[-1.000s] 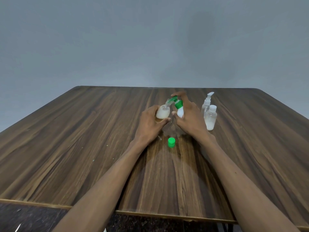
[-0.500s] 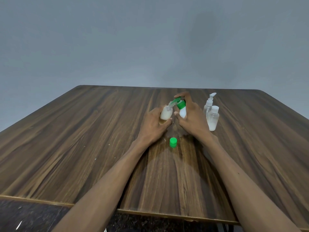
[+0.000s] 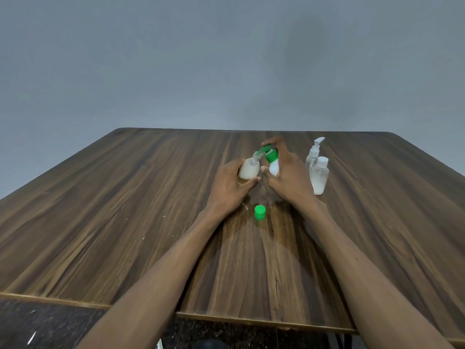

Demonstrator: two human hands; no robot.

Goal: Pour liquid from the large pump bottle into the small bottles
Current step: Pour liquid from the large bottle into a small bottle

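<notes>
Head view: both hands are up over the middle of the wooden desk (image 3: 125, 210), working against each other. Left hand (image 3: 230, 188) has its grip wrapped round a small clear bottle (image 3: 249, 168), tilted with its open neck toward the right, nearly full of milky white liquid. Right hand (image 3: 289, 176) has its grip curled round the large pump bottle (image 3: 273, 167), white body with green collar; forefinger sits on top of the green pump head (image 3: 266, 148). Pump spout points left and meets the neck of the small bottle, apparently touching, can't tell for sure at this resolution. Both bottles are held off the desk surface.

Just below and between the two grips, on the desk: a loose green cap (image 3: 260, 212), standing alone, apart from both hands.

Right of the right-hand grip, near it: two more clear bottles standing upright, just beside each other. Front one is a capped flat bottle (image 3: 319, 176) with white liquid in its lower part. Behind it, a spray-type bottle (image 3: 314, 153) with a white pump top.
</notes>
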